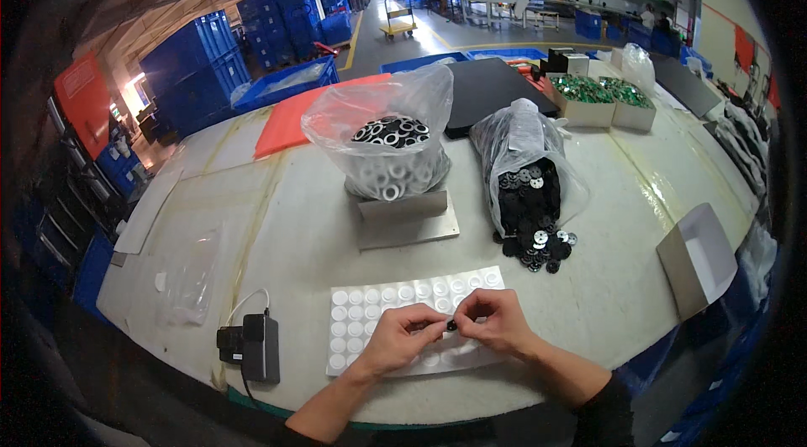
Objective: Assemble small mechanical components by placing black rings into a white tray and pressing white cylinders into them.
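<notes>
My left hand (400, 338) and my right hand (494, 321) meet over a white sheet, fingertips pinched together on a small black piece (451, 325). Most of that piece is covered by my fingers, so its exact kind does not show. Beneath both hands, the sheet of round white stickers (355, 329) lies flat, its circles in rows. Beyond it, an open clear bag (336, 123) full of black-and-white rings (391, 132) rests on a metal stand (409, 230). To its right, black slotted discs (535, 241) spill from a tipped plastic bag (492, 140).
A black power adapter (262, 349) with a cable lies left of the sheet. At the right stands an open white carton (699, 262). Boxes of green circuit boards (582, 90), a black panel (492, 94) and a red sheet (290, 118) are farther back. A flattened clear bag (193, 283) lies left.
</notes>
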